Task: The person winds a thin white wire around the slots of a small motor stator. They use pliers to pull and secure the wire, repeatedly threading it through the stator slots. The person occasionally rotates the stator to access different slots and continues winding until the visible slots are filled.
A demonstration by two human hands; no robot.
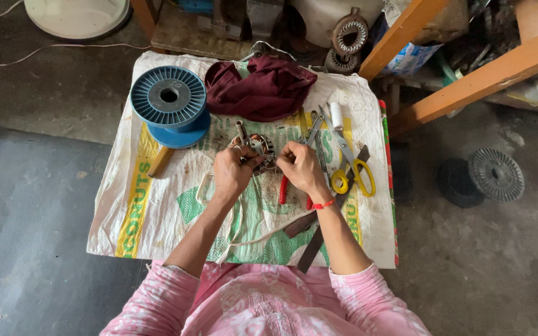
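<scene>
My left hand (233,170) and my right hand (300,167) meet over the middle of a small table, both closed on a round metal motor stator (260,147) with copper-coloured windings. The stator sits just above my fingers and is partly hidden by them. A short metal rod (241,130) stands up at its left side. A red thread band circles my right wrist. White tape or cord (244,239) runs from the hands down toward my lap.
A printed white sack (157,211) covers the table. On it lie a blue spool (169,102), a maroon cloth (263,87), yellow-handled scissors (353,168), red-handled pliers (286,186), a white roll (337,115) and flat metal strips (312,242). A black spool (493,174) rests on the floor at right.
</scene>
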